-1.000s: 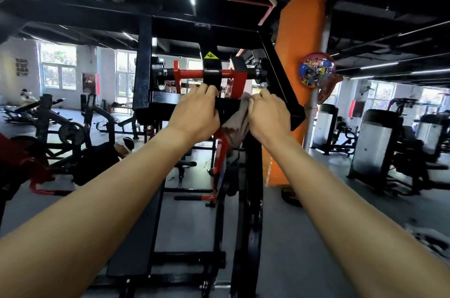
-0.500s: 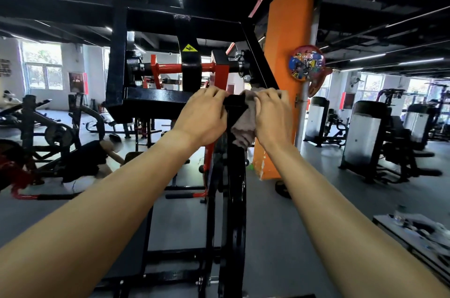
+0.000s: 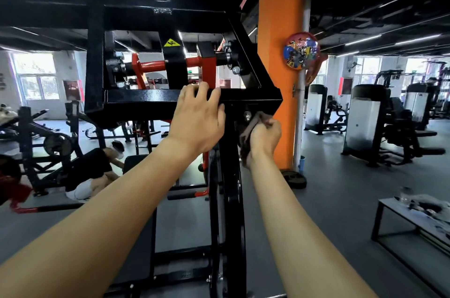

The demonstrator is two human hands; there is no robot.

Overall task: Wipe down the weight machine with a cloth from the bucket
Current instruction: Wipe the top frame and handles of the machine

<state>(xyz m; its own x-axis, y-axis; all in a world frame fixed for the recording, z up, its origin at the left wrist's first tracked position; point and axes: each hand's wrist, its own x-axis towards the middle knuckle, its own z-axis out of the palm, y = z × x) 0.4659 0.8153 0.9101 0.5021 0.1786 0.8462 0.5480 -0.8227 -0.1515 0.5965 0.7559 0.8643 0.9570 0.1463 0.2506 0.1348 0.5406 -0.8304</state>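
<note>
- Two bare forearms reach into view from 7 and 5 o'clock and meet at the centre on a black weight machine (image 3: pixel 146 98).
- The left hand (image 3: pixel 198 117) grips the machine's horizontal beam; its fingers hook over the beam's top edge and the thumb lies against the upright post (image 3: pixel 231 176) below.
- The right hand (image 3: pixel 266 135), just at 3 o'clock of the post, is closed round a bunched brown cloth (image 3: pixel 248 130).
- The cloth is pressed to the post's right side, right under the beam and touching a bolt (image 3: pixel 247 116) there.
- A low bench (image 3: pixel 387 205) stands at 4 o'clock, with small items on top that are too blurred to name.
- Behind the beam, at 12 o'clock, a red bar (image 3: pixel 155 66) crosses the frame, and a yellow warning sticker (image 3: pixel 171 42) sits on a black block above it.
- At 8 o'clock a person (image 3: pixel 90 171) in a black top crouches on the grey floor.
- An orange pillar (image 3: pixel 280 29) rises at 1 o'clock; a round painted disc (image 3: pixel 302 50) hangs beside it and a weight plate (image 3: pixel 293 177) lies on the floor at its foot.
- More gym machines (image 3: pixel 365 122) stand at 3 o'clock, and bright windows (image 3: pixel 36 76) show at 9 o'clock.
</note>
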